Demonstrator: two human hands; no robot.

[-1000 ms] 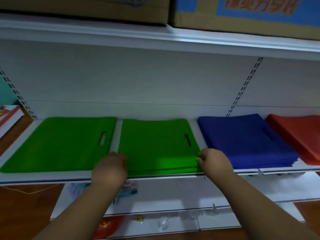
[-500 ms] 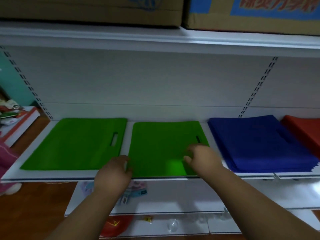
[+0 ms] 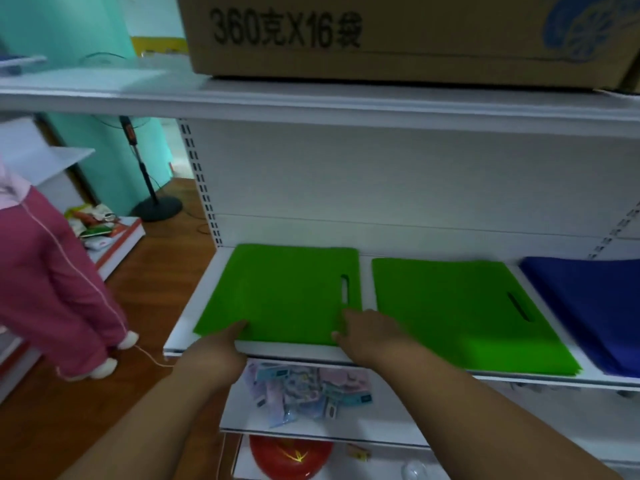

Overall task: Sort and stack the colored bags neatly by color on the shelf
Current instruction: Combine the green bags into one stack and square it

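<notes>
Shifting over from the right green stack (image 3: 460, 313), both hands now meet the left green stack (image 3: 287, 292) at its front edge. The left hand (image 3: 216, 355) lies with fingers extended onto the near left corner; the right hand (image 3: 369, 332) touches the near right corner, though whether it pinches is unclear. Right of the right green stack lies the blue stack (image 3: 588, 306) on the same shelf (image 3: 294, 351). That suggests the right green stack is squared, and this one is next.
</notes>
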